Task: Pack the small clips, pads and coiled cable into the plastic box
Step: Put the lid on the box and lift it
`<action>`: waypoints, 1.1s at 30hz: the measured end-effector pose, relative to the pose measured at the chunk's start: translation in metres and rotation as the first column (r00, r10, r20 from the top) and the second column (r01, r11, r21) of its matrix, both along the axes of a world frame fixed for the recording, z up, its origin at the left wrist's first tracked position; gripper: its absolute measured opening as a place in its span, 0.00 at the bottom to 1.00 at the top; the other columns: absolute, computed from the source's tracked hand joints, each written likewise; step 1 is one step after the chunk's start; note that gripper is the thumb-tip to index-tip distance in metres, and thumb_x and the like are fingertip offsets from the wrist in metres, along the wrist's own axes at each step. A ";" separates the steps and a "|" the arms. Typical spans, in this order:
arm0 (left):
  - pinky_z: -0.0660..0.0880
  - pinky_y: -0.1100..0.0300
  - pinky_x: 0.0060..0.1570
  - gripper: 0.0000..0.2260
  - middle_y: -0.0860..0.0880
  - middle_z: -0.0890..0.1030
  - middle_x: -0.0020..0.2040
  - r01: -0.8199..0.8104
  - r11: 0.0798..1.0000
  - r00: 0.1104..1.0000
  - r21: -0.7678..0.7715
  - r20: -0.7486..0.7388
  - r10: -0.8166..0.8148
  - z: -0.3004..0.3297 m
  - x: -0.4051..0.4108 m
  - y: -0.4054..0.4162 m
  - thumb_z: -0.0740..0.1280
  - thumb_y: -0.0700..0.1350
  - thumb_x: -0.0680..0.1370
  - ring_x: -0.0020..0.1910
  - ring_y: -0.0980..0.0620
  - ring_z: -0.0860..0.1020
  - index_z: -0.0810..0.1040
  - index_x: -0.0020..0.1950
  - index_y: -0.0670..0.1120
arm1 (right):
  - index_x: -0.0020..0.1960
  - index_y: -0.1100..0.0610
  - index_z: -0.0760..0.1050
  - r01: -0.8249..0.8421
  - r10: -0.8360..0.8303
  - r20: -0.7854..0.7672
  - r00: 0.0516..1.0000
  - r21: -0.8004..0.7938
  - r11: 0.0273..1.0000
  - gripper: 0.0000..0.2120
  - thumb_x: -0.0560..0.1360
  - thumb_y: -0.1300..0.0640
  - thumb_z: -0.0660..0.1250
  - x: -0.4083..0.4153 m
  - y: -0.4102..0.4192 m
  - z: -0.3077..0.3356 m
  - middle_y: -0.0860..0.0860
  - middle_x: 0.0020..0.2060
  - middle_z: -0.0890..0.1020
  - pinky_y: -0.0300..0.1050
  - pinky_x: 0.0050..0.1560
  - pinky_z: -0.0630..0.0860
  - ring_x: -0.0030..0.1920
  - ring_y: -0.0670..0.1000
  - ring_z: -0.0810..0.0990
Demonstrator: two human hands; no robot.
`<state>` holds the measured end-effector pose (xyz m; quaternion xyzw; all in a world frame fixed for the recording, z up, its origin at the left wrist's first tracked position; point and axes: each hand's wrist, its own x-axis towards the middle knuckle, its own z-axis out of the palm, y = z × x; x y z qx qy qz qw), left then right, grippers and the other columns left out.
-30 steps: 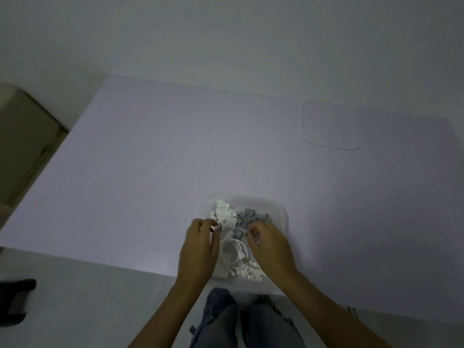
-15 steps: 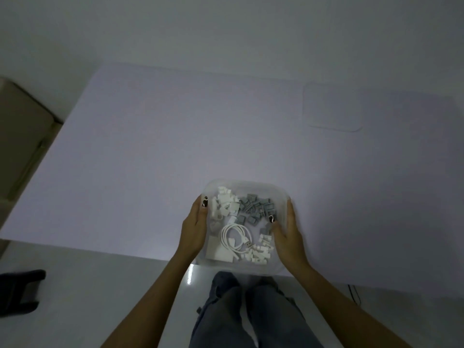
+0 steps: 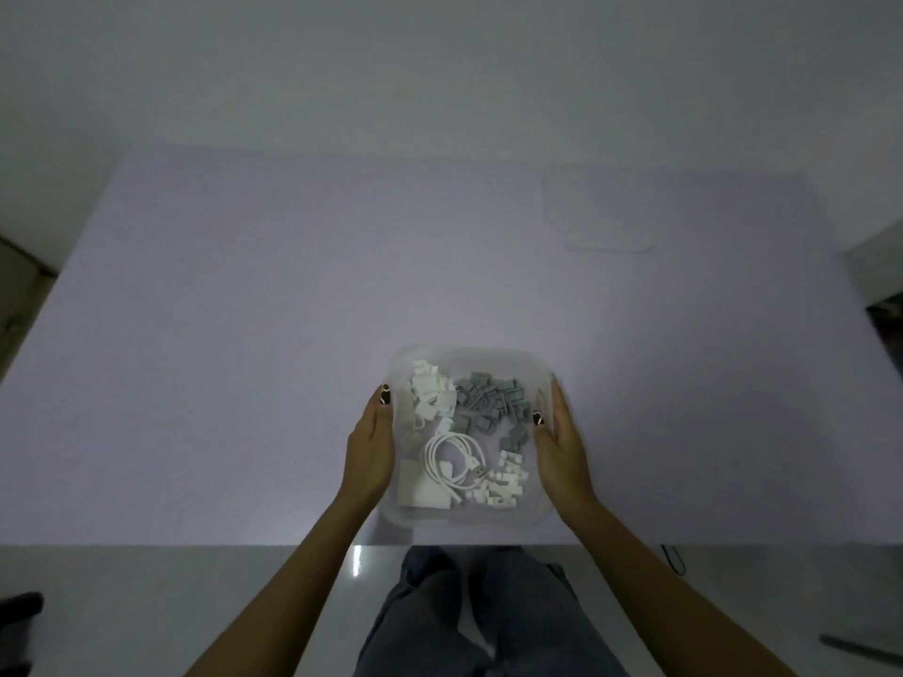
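Note:
A clear plastic box sits near the front edge of the lilac table. Inside lie white clips at the left, grey clips at the right, a coiled white cable in the middle, white pads at the front left and more white clips at the front right. My left hand presses flat against the box's left wall, thumb on the rim. My right hand holds the right wall the same way.
The box's clear lid lies flat at the table's far right. The table's front edge runs just behind my knees. A dark object stands on the floor at the lower left.
Both hands came out of the box, where they were handling the clips, and moved to its outer side walls. The box now sits gripped between them.

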<state>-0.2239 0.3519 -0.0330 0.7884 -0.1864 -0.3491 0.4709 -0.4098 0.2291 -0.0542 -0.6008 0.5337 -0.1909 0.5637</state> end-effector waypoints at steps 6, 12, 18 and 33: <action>0.65 0.61 0.60 0.17 0.55 0.72 0.64 0.072 0.995 0.997 -0.064 -0.023 -0.073 0.008 -0.023 -0.089 0.49 0.46 0.84 0.61 0.55 0.70 0.67 0.71 0.50 | 0.77 0.44 0.56 0.075 -0.082 -0.075 0.994 -0.088 0.993 0.29 0.80 0.63 0.56 -0.029 -0.082 0.007 0.45 0.75 0.64 0.54 0.74 0.62 0.73 0.48 0.64; 0.65 0.55 0.68 0.18 0.52 0.73 0.69 0.042 0.998 0.997 -0.052 -0.054 -0.045 -0.011 -0.048 -0.164 0.50 0.47 0.83 0.68 0.50 0.70 0.68 0.72 0.52 | 0.76 0.42 0.56 0.053 -0.067 -0.146 0.987 -0.097 0.994 0.29 0.80 0.61 0.57 -0.056 -0.161 0.000 0.45 0.74 0.66 0.55 0.72 0.64 0.73 0.49 0.65; 0.61 0.54 0.71 0.20 0.50 0.69 0.72 -0.034 0.999 0.996 -0.010 -0.084 0.033 -0.021 -0.063 -0.183 0.49 0.50 0.83 0.71 0.50 0.67 0.65 0.74 0.49 | 0.77 0.43 0.55 0.006 -0.015 -0.119 0.993 -0.077 0.997 0.28 0.81 0.61 0.57 -0.066 -0.188 -0.013 0.44 0.74 0.64 0.52 0.74 0.61 0.73 0.46 0.63; 0.58 0.61 0.68 0.20 0.55 0.65 0.74 -0.009 0.999 0.996 -0.052 0.084 0.013 0.003 -0.017 -0.237 0.52 0.50 0.83 0.70 0.58 0.63 0.60 0.76 0.52 | 0.75 0.44 0.59 0.085 -0.101 -0.073 0.992 -0.200 0.976 0.27 0.78 0.50 0.63 -0.053 -0.264 0.007 0.43 0.71 0.69 0.47 0.71 0.66 0.71 0.44 0.66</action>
